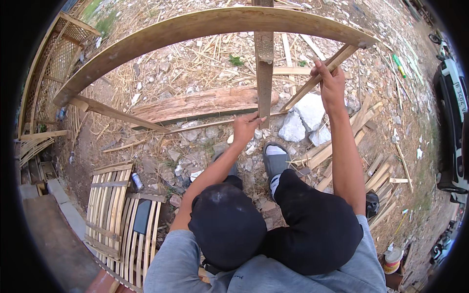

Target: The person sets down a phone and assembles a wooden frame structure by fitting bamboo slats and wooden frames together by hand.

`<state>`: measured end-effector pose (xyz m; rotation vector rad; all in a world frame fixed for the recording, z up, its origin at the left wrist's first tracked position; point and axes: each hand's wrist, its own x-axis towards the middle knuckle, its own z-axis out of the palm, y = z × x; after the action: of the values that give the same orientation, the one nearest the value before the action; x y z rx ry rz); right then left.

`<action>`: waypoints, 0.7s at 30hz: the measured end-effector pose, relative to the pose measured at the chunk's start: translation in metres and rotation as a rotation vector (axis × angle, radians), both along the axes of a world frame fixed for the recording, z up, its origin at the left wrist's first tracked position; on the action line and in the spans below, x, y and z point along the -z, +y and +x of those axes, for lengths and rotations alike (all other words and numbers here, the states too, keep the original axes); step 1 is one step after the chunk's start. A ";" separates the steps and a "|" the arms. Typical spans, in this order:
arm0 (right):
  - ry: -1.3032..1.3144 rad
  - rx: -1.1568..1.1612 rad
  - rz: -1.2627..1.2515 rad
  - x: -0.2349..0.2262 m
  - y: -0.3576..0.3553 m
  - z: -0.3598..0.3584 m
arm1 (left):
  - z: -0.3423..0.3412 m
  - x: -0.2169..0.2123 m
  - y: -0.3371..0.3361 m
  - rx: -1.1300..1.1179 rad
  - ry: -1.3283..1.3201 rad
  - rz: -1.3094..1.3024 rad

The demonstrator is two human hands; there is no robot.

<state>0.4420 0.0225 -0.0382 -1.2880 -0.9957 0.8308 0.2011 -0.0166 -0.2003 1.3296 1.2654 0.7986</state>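
Note:
My right hand (331, 80) is raised and closed around a slanted wooden slat (312, 83) that leans up to the right end of a long horizontal beam (195, 28). My left hand (246, 128) pinches a thin wooden strip (205, 126) lying crosswise, right at the lower end of an upright wooden post (264, 73) that hangs from the beam's middle. Another slanted brace (117, 113) runs from the beam's left end. My feet in grey slippers (275, 157) stand on stony ground below.
A rough plank (195, 105) and white rocks (303, 121) lie behind the post. A slatted bamboo panel (117, 215) with a dark flat object (142, 216) and a can (138, 180) lies lower left. Loose slats (376, 176), a small bucket (392, 260) and a parked car (452, 112) are right.

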 end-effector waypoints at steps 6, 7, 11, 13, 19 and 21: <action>0.047 -0.007 0.036 0.003 0.004 0.000 | 0.006 0.026 -0.012 -0.066 -0.368 -0.180; 0.060 0.019 0.055 0.005 0.005 0.000 | 0.006 0.029 -0.012 -0.048 -0.278 -0.148; 0.075 0.024 0.053 0.007 0.006 0.001 | 0.002 0.015 -0.016 -0.025 -0.143 -0.116; 0.091 0.015 0.043 0.008 0.007 0.001 | -0.003 0.007 -0.017 0.031 0.049 -0.030; 0.096 -0.006 0.071 0.006 0.007 0.000 | -0.004 0.025 -0.022 0.084 -0.039 0.185; 0.132 -0.008 0.081 0.007 0.005 -0.001 | -0.006 0.028 -0.019 0.075 -0.021 0.180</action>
<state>0.4410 0.0275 -0.0452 -1.1461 -0.9211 0.8616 0.1954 -0.0358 -0.2282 1.4997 1.1418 0.8879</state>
